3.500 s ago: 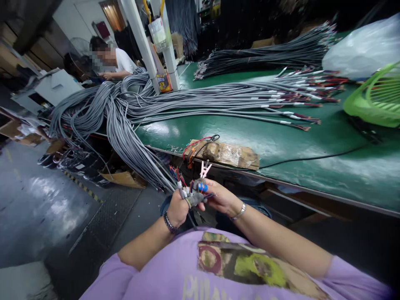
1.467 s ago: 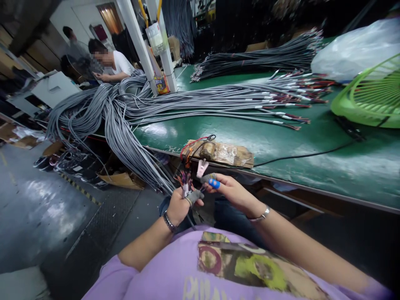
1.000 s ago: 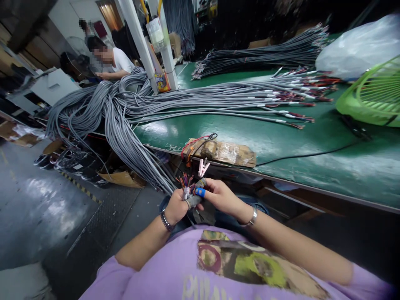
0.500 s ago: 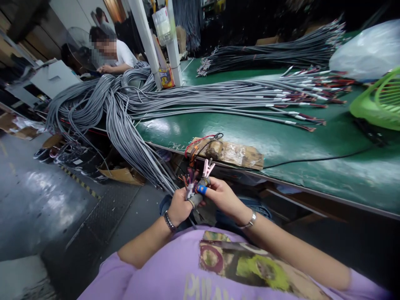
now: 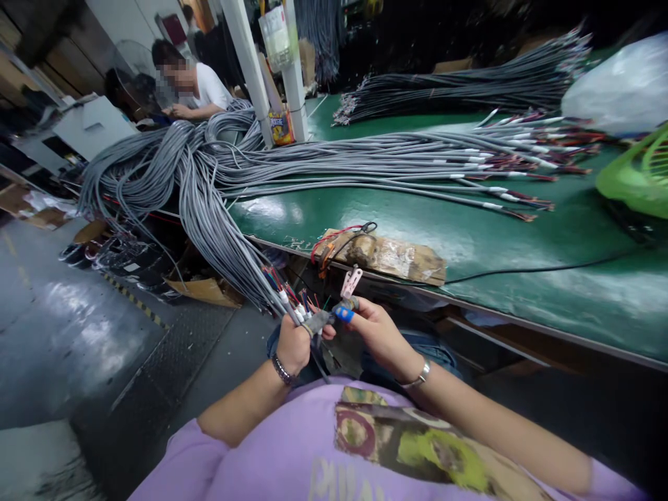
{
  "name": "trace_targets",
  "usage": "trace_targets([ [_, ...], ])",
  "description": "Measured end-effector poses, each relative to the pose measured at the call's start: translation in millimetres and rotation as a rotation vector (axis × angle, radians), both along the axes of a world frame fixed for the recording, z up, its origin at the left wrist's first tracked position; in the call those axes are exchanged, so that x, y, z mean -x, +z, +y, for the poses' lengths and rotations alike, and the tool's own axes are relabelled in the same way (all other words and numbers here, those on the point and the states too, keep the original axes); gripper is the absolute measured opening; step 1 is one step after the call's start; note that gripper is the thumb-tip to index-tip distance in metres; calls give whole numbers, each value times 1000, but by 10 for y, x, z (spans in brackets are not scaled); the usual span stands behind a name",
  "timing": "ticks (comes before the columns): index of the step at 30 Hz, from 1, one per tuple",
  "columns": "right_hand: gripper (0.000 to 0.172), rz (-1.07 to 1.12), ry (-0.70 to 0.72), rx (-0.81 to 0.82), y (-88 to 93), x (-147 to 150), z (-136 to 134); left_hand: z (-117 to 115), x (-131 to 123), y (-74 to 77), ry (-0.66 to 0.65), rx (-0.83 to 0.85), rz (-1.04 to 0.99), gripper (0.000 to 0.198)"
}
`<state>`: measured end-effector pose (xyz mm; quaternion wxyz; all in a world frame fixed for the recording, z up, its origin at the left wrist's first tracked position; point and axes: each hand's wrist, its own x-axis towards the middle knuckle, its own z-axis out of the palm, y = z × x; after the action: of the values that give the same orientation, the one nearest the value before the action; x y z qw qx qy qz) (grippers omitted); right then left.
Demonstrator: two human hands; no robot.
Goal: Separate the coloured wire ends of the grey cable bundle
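Observation:
My left hand is closed around the end of a grey cable whose coloured wire ends fan out above my fist. My right hand, wearing a blue finger cot on the thumb, pinches a small wire end right beside the left fist. A pink clip on thin red and black leads hangs just above my right fingers. The leads run up to a taped wooden block on the green table's front edge. Both hands are below the table edge, over my lap.
Bundles of grey cables lie across the green table and spill off its left end. A second cable bundle lies farther back. A green fan and white plastic bag sit at right. A seated person works at far left.
My left hand has tilted the cable end to the left, so the coloured wires now fan out toward the upper left. My right hand stayed pinched close beside it.

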<state>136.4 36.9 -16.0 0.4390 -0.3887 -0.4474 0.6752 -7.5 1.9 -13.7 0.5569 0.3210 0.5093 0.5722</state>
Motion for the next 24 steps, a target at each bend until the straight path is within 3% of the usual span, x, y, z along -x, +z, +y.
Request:
trace_targets([
  [5, 27, 187, -70, 178, -75, -78, 73, -8, 18, 60, 35, -37, -35, 30],
  [10, 35, 360, -6, 413, -93, -162, 250, 13, -2, 105, -41, -62, -101, 29],
  [16, 41, 388, 158, 267, 52, -116, 419, 126, -82, 210, -199, -23, -111, 27],
  [24, 37, 421, 106, 292, 71, -65, 435, 207, -116, 160, -275, -17, -46, 26],
])
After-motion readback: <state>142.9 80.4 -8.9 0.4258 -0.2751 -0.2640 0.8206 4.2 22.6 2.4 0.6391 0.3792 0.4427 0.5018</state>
